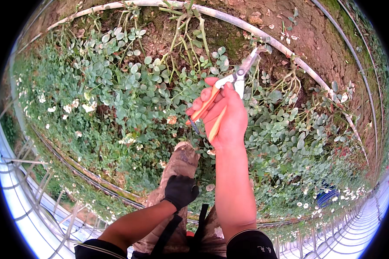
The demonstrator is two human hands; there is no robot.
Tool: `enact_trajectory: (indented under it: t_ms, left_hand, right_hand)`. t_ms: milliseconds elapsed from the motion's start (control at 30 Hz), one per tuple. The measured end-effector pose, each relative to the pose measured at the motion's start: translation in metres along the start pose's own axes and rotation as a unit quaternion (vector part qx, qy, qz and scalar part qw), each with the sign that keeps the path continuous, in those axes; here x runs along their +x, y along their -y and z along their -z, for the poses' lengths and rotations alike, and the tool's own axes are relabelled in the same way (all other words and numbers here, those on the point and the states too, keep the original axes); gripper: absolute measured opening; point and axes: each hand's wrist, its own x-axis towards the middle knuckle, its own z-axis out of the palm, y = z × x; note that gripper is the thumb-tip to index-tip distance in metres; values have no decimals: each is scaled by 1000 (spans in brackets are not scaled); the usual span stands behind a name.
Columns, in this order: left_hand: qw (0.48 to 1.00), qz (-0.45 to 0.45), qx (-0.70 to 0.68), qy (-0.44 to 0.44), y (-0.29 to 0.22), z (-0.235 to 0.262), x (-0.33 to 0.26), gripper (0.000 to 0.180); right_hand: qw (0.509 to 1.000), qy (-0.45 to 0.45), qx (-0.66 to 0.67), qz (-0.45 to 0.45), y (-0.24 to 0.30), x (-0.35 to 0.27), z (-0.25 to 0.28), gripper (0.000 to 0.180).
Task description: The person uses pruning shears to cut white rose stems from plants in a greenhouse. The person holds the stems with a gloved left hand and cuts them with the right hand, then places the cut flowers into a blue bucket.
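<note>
My right hand [229, 116], bare, is wrapped round a pair of pruning shears [207, 104] with orange handles. The shears' metal blades point up and right, their tip near a leafy twig [264, 48] beside the pale pipe. My left hand [180, 191] wears a black glove and rests on my leg [181, 162] in patterned trousers. Its fingers look curled in, with nothing visible in them. Under and around both hands spread rose bushes [129, 99] with green leaves. White and pale flowers [89, 107] show on the left, and a faded orange bloom [171, 120] sits near the handles.
A pale pipe [233, 20] curves over brown soil [320, 39] at the far side, across the bare stem bases [188, 15]. Thinner hoses [354, 52] run at the right. Blue plastic [327, 197] shows at lower right, and greenhouse framing [39, 190] at lower left.
</note>
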Motion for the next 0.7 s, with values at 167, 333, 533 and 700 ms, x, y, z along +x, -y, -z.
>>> enact_trajectory:
  t_ms: [167, 333, 533, 700]
  left_hand:
    - [998, 11, -54, 14, 6, 10, -1, 16]
    - [910, 138, -335, -202, 25, 83, 57, 9]
    - [931, -98, -220, -276, -56, 231, 253, 16]
    - [943, -236, -14, -235, -81, 246, 306, 15]
  right_hand:
    - [998, 26, -14, -48, -4, -3, 19, 44]
    - [993, 56, -78, -63, 8, -45, 48, 53]
    - [994, 28, -50, -89, 10, -34, 50, 52]
    - [993, 46, -14, -106, 13, -30, 48, 50]
